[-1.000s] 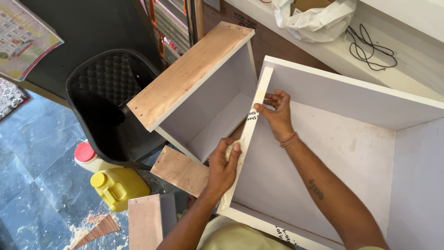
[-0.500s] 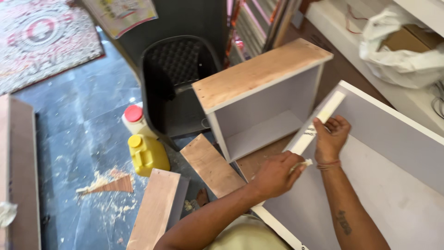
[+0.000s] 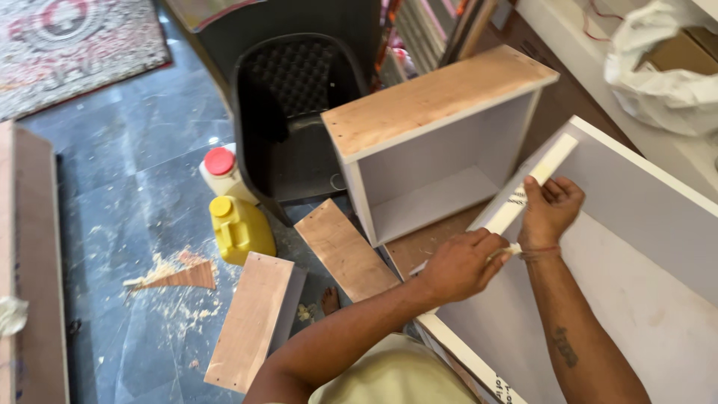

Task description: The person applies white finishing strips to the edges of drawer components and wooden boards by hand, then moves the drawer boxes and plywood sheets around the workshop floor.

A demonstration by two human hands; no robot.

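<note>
Compared with half a second ago, the left hand (image 3: 460, 263) has moved a little closer to the right hand (image 3: 550, 212) along the front edge of the big white cabinet (image 3: 658, 247), and the view has shifted slightly to the right; the two jugs and the boards on the floor lie where they were.

Both hands are on the pale edge strip (image 3: 535, 183) that runs along the cabinet's front edge. The right hand lies higher on the strip, its fingers bent over it and pressing it against the edge. The left hand is lower, just beside the right wrist, closed into a loose fist around the lower part of the strip; whether it also holds a small tool, one cannot tell. The strip goes up from the left hand, passes under the right hand, and ends near the cabinet's upper corner.

Two cabinet boxes are visible: the big white one under the hands and a smaller open box (image 3: 437, 146) with a brown top, just beside it. Behind the smaller box stands one black plastic chair (image 3: 288, 112). On the dark tile floor there are two jugs, one yellow jug (image 3: 238, 228) and one white jug with a red cap (image 3: 222, 170), touching each other. Two loose brown boards (image 3: 344, 251) lie near them, and one pile of sawdust (image 3: 176, 273) is to the left.
</note>
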